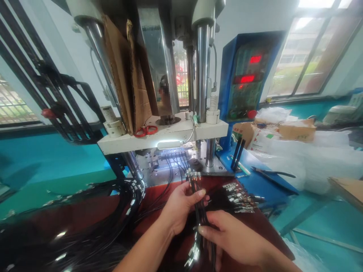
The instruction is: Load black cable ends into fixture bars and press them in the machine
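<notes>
A bundle of black cables (195, 185) with metal connector ends stands between my two hands. My left hand (181, 204) is closed round its upper part, thumb across the front, just below the connectors. Lower down, my right hand (227, 234) grips the same bundle between thumb and fingers. Beyond the hands, several cables run into a lit metal mold (172, 155) on the bed of a press. More cables with silver ends (241, 198) lie to the right of my hands. On the left, a large heap of black cables (107, 223) spreads over the dark red tabletop.
The white press plate (167, 134) carries red-handled scissors (145, 130) and cardboard (133, 87). A blue control box (252, 75) with red digits stands at the right. Pliers (272, 172) lie on a blue surface (255, 185). White bags (300, 155) are piled behind.
</notes>
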A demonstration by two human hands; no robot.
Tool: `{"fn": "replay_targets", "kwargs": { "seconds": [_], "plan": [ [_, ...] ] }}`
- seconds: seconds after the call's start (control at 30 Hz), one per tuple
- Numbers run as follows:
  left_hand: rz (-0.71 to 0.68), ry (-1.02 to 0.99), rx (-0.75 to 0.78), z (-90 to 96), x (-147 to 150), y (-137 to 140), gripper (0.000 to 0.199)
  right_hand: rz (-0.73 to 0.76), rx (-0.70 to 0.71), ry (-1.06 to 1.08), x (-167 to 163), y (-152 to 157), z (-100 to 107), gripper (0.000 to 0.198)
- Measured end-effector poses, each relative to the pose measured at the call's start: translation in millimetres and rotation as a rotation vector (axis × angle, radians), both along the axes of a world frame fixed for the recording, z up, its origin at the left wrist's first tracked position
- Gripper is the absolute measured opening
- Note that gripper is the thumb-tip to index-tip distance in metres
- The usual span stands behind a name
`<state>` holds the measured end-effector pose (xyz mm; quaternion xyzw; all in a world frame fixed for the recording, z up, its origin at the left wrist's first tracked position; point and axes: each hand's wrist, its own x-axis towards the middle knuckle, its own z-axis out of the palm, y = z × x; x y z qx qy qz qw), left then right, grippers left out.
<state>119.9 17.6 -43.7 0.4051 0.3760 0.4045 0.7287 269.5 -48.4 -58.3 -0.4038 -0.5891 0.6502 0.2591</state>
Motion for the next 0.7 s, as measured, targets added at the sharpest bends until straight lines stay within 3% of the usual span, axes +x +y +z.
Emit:
{"fn": "replay_targets", "kwargs": {
  "seconds": [0.17, 0.2, 0.3, 0.37, 0.43, 0.5, 0.53, 0.6, 0.7],
  "plan": [
    [-0.014, -0.013, -0.101, -0.5, 0, -7, 0.025, 0.010, 0.061, -0.248, 20, 19, 20, 0.039],
    [-0.026, -0.007, -0.106, -1.1, 1, -10, 0.023, -0.077, 0.125, -0.288, 25, 28, 26, 0.041],
    [-0.143, -0.010, -0.126, -3.6, 6, -20, 0.018, -0.441, 0.536, -0.307, 27, 54, 44, 0.032],
    [-0.182, -0.018, -0.137, -5.5, 10, -25, 0.015, -0.328, 0.639, -0.330, 17, 61, 51, 0.029],
    [-0.177, -0.023, -0.147, -7.4, 13, -25, 0.011, -0.072, 0.566, -0.342, 5, 62, 51, 0.034],
    [-0.169, -0.046, -0.175, -8.9, 12, -23, 0.010, 0.074, 0.510, -0.371, 0, 64, 46, 0.040],
    [-0.172, -0.064, -0.201, -9.4, 10, -21, 0.010, 0.083, 0.540, -0.429, 3, 68, 42, 0.040],
    [-0.191, -0.106, -0.258, -10.0, 5, -17, 0.014, -0.007, 0.731, -0.679, 17, 84, 34, 0.038],
    [-0.238, -0.143, -0.287, -10.9, -1, -13, 0.022, -0.130, 0.781, -0.903, 49, 118, 19, 0.031]
  ]
}}
